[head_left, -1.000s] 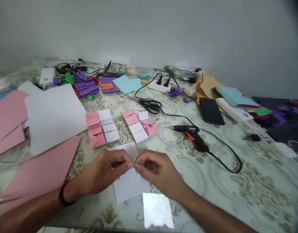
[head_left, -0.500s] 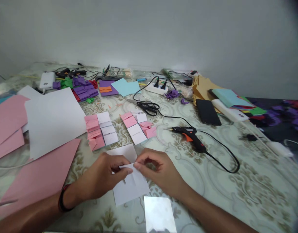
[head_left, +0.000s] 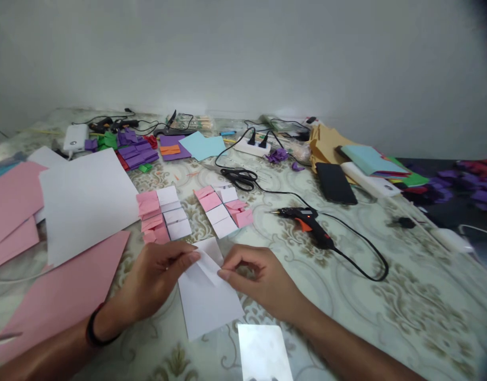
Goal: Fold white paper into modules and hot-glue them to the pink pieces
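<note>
Between my hands is a small piece of white paper [head_left: 209, 269] with a crease in it. My left hand [head_left: 158, 275] pinches its upper left corner between thumb and forefinger. The thumb and forefinger of my right hand [head_left: 255, 278] close on its right edge. Beneath lies a white paper sheet [head_left: 209, 312] flat on the table. Close to the front edge rests a bright white square [head_left: 263, 352]. Just beyond my hands are two cards of folded pink and white paper, one on the left [head_left: 162, 211] and one on the right [head_left: 223, 209].
A glue gun [head_left: 307, 219] with a red light lies to the right, its cord looping outward. Black-handled scissors [head_left: 241, 177] lie behind the cards. Large white [head_left: 88, 203] and pink sheets [head_left: 69, 291] cover the left side. A phone [head_left: 335, 182] and power strip [head_left: 251, 146] sit farther back.
My left hand has moved left and slightly up, pulling its corner of the small paper away from my right hand. The paper now slants between them. The right hand stays nearly in place.
</note>
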Demonstrator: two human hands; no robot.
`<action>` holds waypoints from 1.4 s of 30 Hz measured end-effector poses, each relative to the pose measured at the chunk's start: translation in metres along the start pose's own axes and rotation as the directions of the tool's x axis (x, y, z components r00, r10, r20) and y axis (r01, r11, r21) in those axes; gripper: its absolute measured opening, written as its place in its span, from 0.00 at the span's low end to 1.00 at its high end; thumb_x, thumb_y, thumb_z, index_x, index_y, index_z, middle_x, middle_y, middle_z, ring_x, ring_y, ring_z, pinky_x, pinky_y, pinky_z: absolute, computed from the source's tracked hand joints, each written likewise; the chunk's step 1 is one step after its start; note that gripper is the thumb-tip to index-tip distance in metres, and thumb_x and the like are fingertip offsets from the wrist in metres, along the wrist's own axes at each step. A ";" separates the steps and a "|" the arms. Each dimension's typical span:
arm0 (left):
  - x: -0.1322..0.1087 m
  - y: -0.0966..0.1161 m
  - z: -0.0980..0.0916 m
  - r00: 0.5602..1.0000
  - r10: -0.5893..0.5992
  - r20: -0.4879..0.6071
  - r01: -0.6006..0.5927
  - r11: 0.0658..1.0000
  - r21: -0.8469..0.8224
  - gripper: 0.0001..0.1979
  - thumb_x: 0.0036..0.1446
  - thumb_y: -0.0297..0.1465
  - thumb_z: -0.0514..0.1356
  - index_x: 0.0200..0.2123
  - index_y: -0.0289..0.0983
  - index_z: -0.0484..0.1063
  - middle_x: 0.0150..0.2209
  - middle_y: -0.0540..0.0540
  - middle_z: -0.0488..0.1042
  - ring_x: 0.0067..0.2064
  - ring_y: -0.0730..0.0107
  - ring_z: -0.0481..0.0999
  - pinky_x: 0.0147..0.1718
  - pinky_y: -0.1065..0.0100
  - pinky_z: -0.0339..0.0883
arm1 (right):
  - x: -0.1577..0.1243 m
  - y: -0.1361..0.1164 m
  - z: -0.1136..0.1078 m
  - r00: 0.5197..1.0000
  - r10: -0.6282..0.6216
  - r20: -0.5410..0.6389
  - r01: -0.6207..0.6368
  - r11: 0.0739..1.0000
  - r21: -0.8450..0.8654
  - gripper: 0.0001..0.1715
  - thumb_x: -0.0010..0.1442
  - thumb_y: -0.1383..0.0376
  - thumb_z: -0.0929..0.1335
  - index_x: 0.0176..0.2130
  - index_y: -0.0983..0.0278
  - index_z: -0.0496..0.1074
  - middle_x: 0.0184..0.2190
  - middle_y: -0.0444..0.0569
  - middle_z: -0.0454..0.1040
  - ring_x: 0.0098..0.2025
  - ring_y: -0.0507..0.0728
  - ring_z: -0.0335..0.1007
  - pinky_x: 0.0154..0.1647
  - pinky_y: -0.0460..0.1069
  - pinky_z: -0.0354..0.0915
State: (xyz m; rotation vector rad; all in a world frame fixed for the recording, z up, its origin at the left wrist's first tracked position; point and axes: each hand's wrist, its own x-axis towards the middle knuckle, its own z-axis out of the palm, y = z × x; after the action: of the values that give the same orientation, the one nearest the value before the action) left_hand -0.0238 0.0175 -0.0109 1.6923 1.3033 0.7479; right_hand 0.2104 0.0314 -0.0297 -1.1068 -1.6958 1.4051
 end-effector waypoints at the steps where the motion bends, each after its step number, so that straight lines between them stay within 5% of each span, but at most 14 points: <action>1: 0.001 -0.002 -0.001 1.000 -0.011 0.002 0.011 1.000 -0.001 0.20 0.70 0.42 0.57 0.33 0.36 0.79 0.27 0.51 0.76 0.28 0.73 0.69 0.26 0.71 0.58 | 0.001 0.000 -0.001 1.000 -0.001 -0.010 0.001 1.000 -0.005 0.10 0.60 0.62 0.74 0.29 0.63 0.78 0.26 0.44 0.76 0.29 0.52 0.69 0.30 0.47 0.63; 11: 0.003 -0.003 0.013 0.969 0.012 0.245 -0.054 0.985 0.165 0.13 0.68 0.35 0.60 0.34 0.37 0.80 0.29 0.50 0.80 0.30 0.73 0.73 0.30 0.72 0.60 | 0.002 0.000 0.003 0.988 -0.155 -0.007 0.154 0.983 -0.101 0.04 0.59 0.69 0.72 0.32 0.61 0.78 0.29 0.45 0.77 0.32 0.53 0.71 0.34 0.48 0.65; 21: -0.005 -0.003 0.012 0.935 0.245 0.256 -0.310 0.916 0.255 0.19 0.75 0.34 0.51 0.34 0.36 0.77 0.24 0.51 0.72 0.25 0.74 0.65 0.29 0.68 0.56 | 0.001 -0.001 0.001 0.981 -0.187 0.048 0.192 0.974 -0.123 0.07 0.53 0.74 0.70 0.29 0.62 0.75 0.27 0.43 0.75 0.29 0.52 0.68 0.30 0.47 0.61; 28: 0.000 0.003 -0.001 0.992 0.084 0.091 -0.094 0.988 0.121 0.22 0.73 0.38 0.53 0.27 0.36 0.73 0.23 0.52 0.70 0.26 0.75 0.65 0.26 0.72 0.57 | 0.007 -0.005 -0.020 0.995 -0.098 -0.013 0.098 0.995 0.030 0.03 0.58 0.67 0.71 0.33 0.62 0.72 0.29 0.43 0.72 0.33 0.53 0.69 0.37 0.48 0.65; 31: 0.001 0.001 0.003 1.000 -0.006 0.023 0.006 1.000 -0.017 0.19 0.71 0.40 0.56 0.32 0.36 0.77 0.28 0.50 0.77 0.31 0.71 0.73 0.30 0.73 0.64 | 0.005 -0.004 -0.015 0.997 0.020 0.069 -0.026 0.996 0.083 0.12 0.59 0.60 0.74 0.40 0.62 0.73 0.34 0.45 0.74 0.36 0.54 0.71 0.37 0.48 0.67; 33: 0.002 -0.001 0.007 0.998 -0.042 0.054 0.043 0.999 -0.028 0.17 0.69 0.40 0.58 0.32 0.36 0.78 0.30 0.49 0.79 0.32 0.70 0.75 0.30 0.72 0.64 | 0.003 -0.003 -0.008 0.986 0.103 0.134 -0.107 0.994 0.018 0.11 0.59 0.58 0.73 0.37 0.63 0.74 0.32 0.46 0.75 0.34 0.54 0.70 0.32 0.47 0.65; 37: 0.002 -0.003 0.010 0.973 -0.105 0.204 0.102 0.994 0.025 0.16 0.66 0.39 0.61 0.29 0.36 0.79 0.28 0.50 0.79 0.30 0.71 0.75 0.27 0.73 0.61 | -0.001 -0.002 0.002 0.991 0.131 0.041 -0.123 0.980 -0.159 0.15 0.57 0.59 0.72 0.24 0.64 0.69 0.21 0.42 0.69 0.25 0.51 0.62 0.24 0.45 0.56; 42: 0.002 0.002 0.010 0.952 -0.080 0.296 0.104 0.993 -0.065 0.16 0.68 0.38 0.59 0.31 0.36 0.79 0.31 0.48 0.80 0.31 0.70 0.77 0.28 0.73 0.65 | -0.003 -0.006 0.004 0.978 0.161 0.131 -0.145 0.982 -0.124 0.09 0.54 0.62 0.71 0.27 0.65 0.74 0.21 0.41 0.69 0.24 0.49 0.59 0.23 0.44 0.55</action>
State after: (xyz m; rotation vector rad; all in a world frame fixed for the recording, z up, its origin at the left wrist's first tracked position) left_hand -0.0142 0.0161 -0.0134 1.5969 1.1212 0.4665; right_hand 0.2072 0.0273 -0.0245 -1.2499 -1.8434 1.5289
